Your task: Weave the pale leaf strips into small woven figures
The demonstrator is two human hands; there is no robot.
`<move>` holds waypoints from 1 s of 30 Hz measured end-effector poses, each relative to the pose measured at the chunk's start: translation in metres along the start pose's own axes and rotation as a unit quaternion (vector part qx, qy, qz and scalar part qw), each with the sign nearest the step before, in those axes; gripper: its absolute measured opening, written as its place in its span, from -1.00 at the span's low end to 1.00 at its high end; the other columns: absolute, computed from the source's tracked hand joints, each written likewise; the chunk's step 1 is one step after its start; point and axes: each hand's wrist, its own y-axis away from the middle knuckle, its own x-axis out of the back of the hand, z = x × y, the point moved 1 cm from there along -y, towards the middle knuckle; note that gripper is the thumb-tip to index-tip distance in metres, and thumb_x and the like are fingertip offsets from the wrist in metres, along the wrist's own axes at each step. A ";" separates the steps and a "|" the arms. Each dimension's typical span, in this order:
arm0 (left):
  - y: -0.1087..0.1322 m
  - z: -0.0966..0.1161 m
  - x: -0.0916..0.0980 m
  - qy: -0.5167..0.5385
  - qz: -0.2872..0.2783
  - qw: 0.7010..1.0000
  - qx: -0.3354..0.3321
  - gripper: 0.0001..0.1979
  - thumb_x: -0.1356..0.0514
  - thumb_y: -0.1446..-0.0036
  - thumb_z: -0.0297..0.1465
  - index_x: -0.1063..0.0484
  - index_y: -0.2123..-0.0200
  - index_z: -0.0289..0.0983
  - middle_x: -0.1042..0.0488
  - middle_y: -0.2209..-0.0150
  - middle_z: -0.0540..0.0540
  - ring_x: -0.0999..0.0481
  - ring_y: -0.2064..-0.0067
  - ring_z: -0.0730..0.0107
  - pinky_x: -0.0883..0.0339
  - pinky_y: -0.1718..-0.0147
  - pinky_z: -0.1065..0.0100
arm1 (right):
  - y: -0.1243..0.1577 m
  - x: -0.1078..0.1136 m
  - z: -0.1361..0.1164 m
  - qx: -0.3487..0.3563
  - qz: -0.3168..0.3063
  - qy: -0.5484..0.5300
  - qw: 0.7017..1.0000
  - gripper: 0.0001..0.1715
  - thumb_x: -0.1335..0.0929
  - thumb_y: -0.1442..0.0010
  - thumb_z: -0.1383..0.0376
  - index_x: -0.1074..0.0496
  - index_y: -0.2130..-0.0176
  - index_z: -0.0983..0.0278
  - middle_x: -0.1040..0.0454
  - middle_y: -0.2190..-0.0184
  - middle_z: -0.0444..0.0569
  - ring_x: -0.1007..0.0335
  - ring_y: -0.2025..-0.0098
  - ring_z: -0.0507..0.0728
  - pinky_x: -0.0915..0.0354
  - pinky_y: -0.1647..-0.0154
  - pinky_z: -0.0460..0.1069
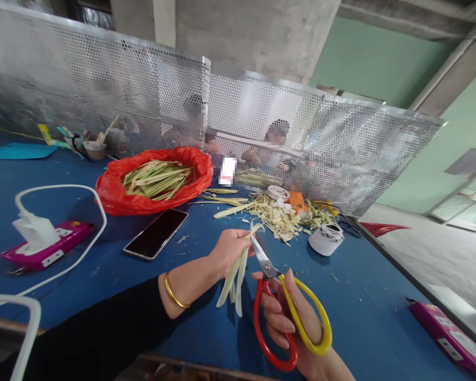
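Observation:
My left hand (230,250) pinches a few pale green plant strips (235,280) near their upper end, and their broad ends hang down over the blue table. In my right hand (280,315) is a pair of scissors (265,259) with one red and one yellow handle, my fingers through the loops. The blades reach up to the strips just beside my left fingertips, with the tip touching or nearly touching them. Beyond my hands lies a heap of trimmed plant scraps (275,217), with longer strips (232,209) at its left.
A red plastic bag (154,206) full of green strips stands left of centre, near a black phone (156,234). Purple power strips (69,235) lie at both sides, the left one with a white cable. A white roll (326,239) sits right, and a perforated metal screen (254,111) closes the back.

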 end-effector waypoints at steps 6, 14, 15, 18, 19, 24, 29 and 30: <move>-0.001 0.001 0.000 0.003 0.004 1.000 0.000 -0.83 -0.18 0.06 -0.62 -0.57 0.43 -0.38 -0.55 0.45 -0.11 -0.49 0.45 0.46 -0.39 0.36 0.43 | -0.004 0.008 0.003 -0.008 -0.010 0.000 1.000 -0.42 -0.38 -0.12 -0.10 -0.44 0.10 0.30 -0.12 0.61 -0.30 0.28 0.74 -0.20 0.04 0.84 -0.26; -0.002 0.000 0.000 0.005 0.015 1.000 0.012 -0.85 -0.18 0.05 -0.65 -0.55 0.43 -0.39 -0.55 0.42 -0.12 -0.51 0.43 0.46 -0.39 0.38 0.45 | -0.007 0.011 0.006 -0.004 0.005 0.029 1.000 -0.38 -0.40 -0.06 -0.15 -0.43 0.12 0.28 -0.13 0.63 -0.33 0.32 0.75 -0.20 0.07 0.86 -0.26; -0.002 0.001 0.001 0.006 0.023 1.000 0.016 -0.85 -0.18 0.04 -0.65 -0.54 0.42 -0.40 -0.56 0.41 -0.14 -0.51 0.43 0.46 -0.39 0.39 0.46 | -0.005 0.012 0.005 -0.010 0.011 0.039 0.999 -0.35 -0.40 -0.04 -0.16 -0.43 0.11 0.28 -0.13 0.63 -0.33 0.32 0.75 -0.20 0.06 0.85 -0.25; -0.006 0.003 0.006 0.017 0.050 0.998 0.027 -0.86 -0.17 0.02 -0.66 -0.51 0.39 -0.42 -0.57 0.30 -0.20 -0.54 0.41 0.45 -0.40 0.38 0.45 | 0.004 0.020 -0.001 -0.039 0.045 0.111 0.992 -0.26 -0.39 0.03 -0.23 -0.41 0.09 0.26 -0.16 0.63 -0.31 0.26 0.76 -0.18 0.06 0.85 -0.23; -0.008 0.004 0.007 0.021 0.059 0.998 0.030 -0.86 -0.18 0.02 -0.67 -0.50 0.38 -0.43 -0.57 0.26 -0.23 -0.55 0.39 0.43 -0.41 0.38 0.44 | 0.008 0.025 -0.005 -0.045 0.062 0.153 0.985 -0.24 -0.38 0.04 -0.25 -0.40 0.08 0.25 -0.17 0.62 -0.30 0.23 0.76 -0.17 0.07 0.85 -0.21; -0.012 0.009 0.011 0.036 0.069 0.996 0.048 -0.87 -0.18 0.03 -0.68 -0.47 0.39 -0.43 -0.57 0.18 -0.30 -0.59 0.34 0.36 -0.41 0.39 0.42 | 0.026 0.054 -0.048 0.041 0.157 0.556 0.815 -0.38 -0.38 -0.04 -0.12 -0.38 0.03 0.19 -0.31 0.59 -0.18 -0.12 0.69 -0.01 -0.06 0.69 -0.12; -0.004 0.017 0.010 0.032 0.032 0.996 0.075 -0.87 -0.16 0.00 -0.66 -0.50 0.39 -0.43 -0.58 0.17 -0.31 -0.61 0.28 0.32 -0.42 0.35 0.43 | 0.030 0.073 -0.094 0.083 0.214 0.874 0.428 -0.55 -0.29 -0.15 0.22 -0.37 -0.06 0.14 -0.55 0.24 0.05 -0.48 0.30 0.27 -0.19 0.41 0.00; -0.003 0.018 0.010 0.032 0.021 0.996 0.081 -0.86 -0.16 0.00 -0.66 -0.50 0.39 -0.43 -0.58 0.18 -0.30 -0.61 0.27 0.30 -0.42 0.34 0.43 | 0.030 0.075 -0.099 0.068 0.203 0.892 0.399 -0.53 -0.27 -0.15 0.26 -0.36 -0.07 0.15 -0.54 0.22 0.06 -0.49 0.28 0.27 -0.20 0.39 0.00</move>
